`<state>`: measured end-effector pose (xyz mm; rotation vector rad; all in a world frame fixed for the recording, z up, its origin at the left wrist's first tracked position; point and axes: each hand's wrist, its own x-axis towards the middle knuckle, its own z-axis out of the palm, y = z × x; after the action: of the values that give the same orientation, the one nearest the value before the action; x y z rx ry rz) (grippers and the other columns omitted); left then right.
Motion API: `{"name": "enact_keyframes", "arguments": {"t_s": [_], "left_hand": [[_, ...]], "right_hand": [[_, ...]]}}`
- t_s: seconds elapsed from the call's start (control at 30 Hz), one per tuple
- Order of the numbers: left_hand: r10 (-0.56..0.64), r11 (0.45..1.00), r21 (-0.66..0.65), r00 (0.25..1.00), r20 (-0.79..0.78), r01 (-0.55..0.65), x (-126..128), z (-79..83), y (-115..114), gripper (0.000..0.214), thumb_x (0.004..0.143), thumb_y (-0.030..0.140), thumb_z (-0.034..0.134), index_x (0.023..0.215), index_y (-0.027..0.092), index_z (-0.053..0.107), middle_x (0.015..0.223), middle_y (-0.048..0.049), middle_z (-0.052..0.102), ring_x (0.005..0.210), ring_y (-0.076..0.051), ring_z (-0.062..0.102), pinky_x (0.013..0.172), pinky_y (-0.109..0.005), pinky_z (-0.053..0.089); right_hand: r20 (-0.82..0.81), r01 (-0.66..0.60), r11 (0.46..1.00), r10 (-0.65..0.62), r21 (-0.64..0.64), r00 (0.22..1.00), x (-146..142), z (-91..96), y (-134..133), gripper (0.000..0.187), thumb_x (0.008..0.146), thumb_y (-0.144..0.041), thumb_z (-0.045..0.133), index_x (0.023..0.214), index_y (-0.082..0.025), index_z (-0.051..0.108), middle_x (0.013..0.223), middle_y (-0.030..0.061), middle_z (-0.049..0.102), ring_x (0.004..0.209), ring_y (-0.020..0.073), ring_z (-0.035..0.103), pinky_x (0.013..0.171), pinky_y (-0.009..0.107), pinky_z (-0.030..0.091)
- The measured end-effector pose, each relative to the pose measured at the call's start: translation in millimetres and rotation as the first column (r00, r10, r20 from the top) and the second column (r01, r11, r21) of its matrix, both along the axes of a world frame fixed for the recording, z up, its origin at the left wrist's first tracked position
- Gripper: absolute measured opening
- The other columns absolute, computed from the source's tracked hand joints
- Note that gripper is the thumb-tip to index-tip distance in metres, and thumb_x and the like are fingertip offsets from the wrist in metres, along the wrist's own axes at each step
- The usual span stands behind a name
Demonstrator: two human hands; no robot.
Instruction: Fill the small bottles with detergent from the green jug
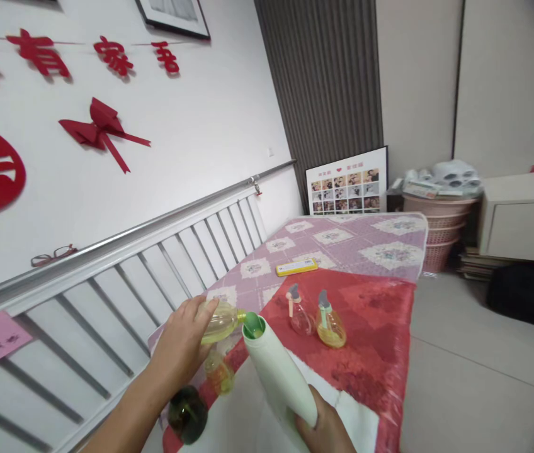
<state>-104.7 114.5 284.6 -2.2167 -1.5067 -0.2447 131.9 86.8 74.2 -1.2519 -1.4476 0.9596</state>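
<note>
My left hand [186, 333] is closed round a clear bottle [222, 322] of pale yellow liquid. The bottle lies tipped over, its yellow-green neck at the green opening [254, 326] of a long pale green bottle [276, 365]. Whether the green part there is a funnel or the bottle's own rim, I cannot tell. My right hand [326, 425] grips the lower end of that pale green bottle, which leans toward the left. Below my left hand stand a small clear bottle with yellow liquid [220, 374] and a dark green round bottle [187, 415].
Two spray bottles, one clear pink [300, 318] and one yellow [332, 328], stand on the red cloth [371, 321]. A yellow flat box [296, 267] lies on the purple floral cover [342, 236] behind. White railings [167, 264] run along the left. Pink baskets [441, 233] stand back right.
</note>
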Motion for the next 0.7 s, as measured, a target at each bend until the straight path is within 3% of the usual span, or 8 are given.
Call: {"name": "enact_keyframes", "arguments": {"t_s": [0.3, 0.7], "left_hand": [[-0.001, 1.0, -0.001, 1.0, -0.014, 0.001, -0.7, 0.6, 0.9, 0.072, 0.072, 0.014, 0.063, 0.138, 0.027, 0.036, 0.136, -0.0115, 0.044, 0.121, -0.03, 0.044, 0.097, -0.047, 0.042], [0.011, 1.0, -0.002, 1.0, -0.026, -0.011, 1.1, 2.1, -1.4, 0.073, 0.072, 0.012, 0.061, 0.138, 0.026, 0.035, 0.136, -0.0118, 0.044, 0.122, -0.03, 0.044, 0.098, -0.046, 0.042]], "right_hand": [[-0.017, 0.006, 1.0, -0.006, 0.008, 1.0, -1.7, -7.5, 1.5, 0.022, 0.063, -0.02, 0.051, 0.08, -0.022, 0.064, 0.075, 0.0001, 0.072, 0.072, 0.023, 0.067, 0.068, 0.03, 0.052], [-0.019, 0.015, 1.0, -0.014, 0.011, 1.0, -2.2, -1.7, 0.5, 0.02, 0.064, -0.021, 0.05, 0.077, -0.022, 0.065, 0.073, 0.0011, 0.072, 0.07, 0.0232, 0.068, 0.067, 0.03, 0.052]]}}
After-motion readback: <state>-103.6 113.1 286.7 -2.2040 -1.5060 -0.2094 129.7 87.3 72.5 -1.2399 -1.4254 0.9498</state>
